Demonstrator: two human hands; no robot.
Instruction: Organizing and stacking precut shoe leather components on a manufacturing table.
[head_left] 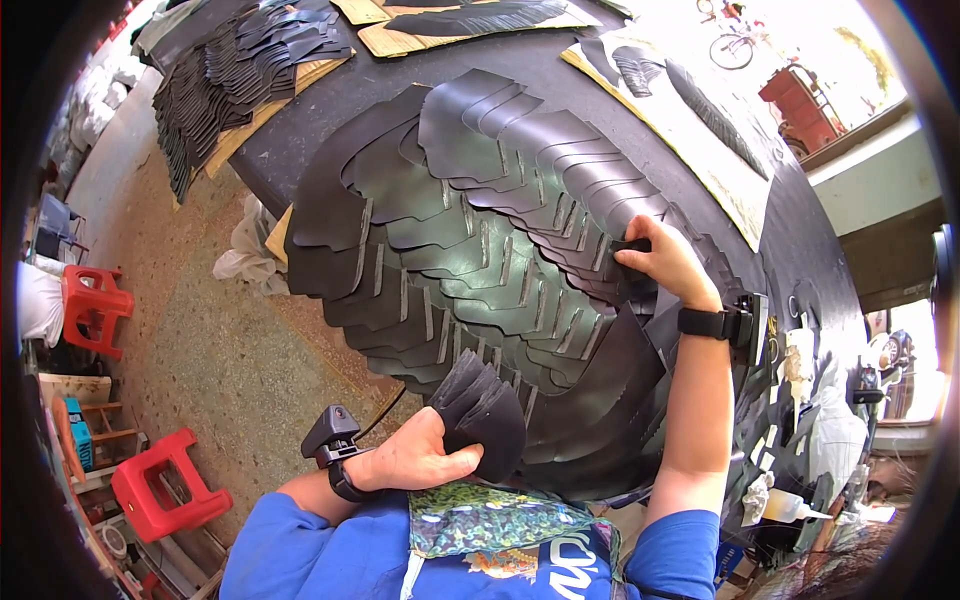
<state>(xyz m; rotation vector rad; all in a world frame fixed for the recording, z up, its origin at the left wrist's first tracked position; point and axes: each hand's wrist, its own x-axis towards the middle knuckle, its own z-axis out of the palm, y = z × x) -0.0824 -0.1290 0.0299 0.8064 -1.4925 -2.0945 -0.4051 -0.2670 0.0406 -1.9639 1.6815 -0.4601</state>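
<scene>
The spread of black pieces [490, 260] lay in overlapping rows on the bench [385, 75]. At the near side of the spread, my left hand [420, 455] clasped a fan of loose pieces [490, 415], thumb across its face. On the right of the spread, my right hand [665, 262] pinched a dark piece [629, 245] between thumb and fingers — whether lifting or placing it, I couldn't tell. To my mind, the step called for a light pinch right at the edge, so neighbours weren't dragged askew. Each overlap needed to be even, its pale grey band showing, with the fan held clear of the spread — firmly, but without creasing.
</scene>
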